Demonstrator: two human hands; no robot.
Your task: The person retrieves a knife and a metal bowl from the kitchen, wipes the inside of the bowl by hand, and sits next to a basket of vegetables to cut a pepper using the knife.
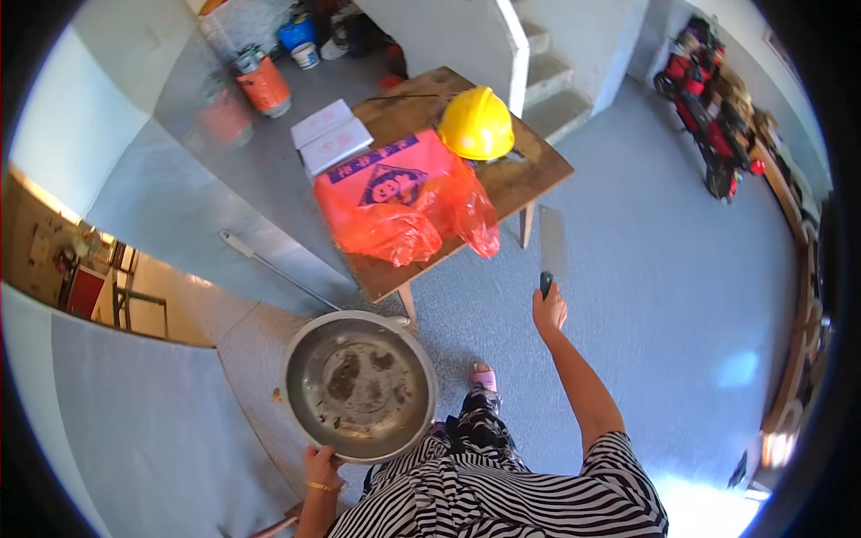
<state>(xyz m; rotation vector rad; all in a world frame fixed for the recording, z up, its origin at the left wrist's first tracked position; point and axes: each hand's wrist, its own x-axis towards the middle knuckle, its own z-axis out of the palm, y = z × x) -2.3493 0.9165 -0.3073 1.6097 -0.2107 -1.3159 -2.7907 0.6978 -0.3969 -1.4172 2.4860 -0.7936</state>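
My left hand point(321, 468) is closed on the near rim of a wide metal basin point(300, 408). Dark residue and small scraps lie on the basin's bottom. My right hand point(549, 309) stretches forward, its fingers wrapped round the dark handle of a knife point(552, 240) with a broad, grey rectangular blade. The blade points away from me over the floor, to the right of the wooden table point(547, 170). Just beyond the basin, a thin rod with a pale grip point(236, 242) slants down behind its far rim.
On the table are a yellow hard hat point(477, 124), a red plastic bag point(386, 202) and white boxes point(330, 136). Stairs point(549, 81) rise behind it. An orange bucket point(265, 87) stands at the back left, a red motorcycle point(704, 112) at the right. A doorway opens left.
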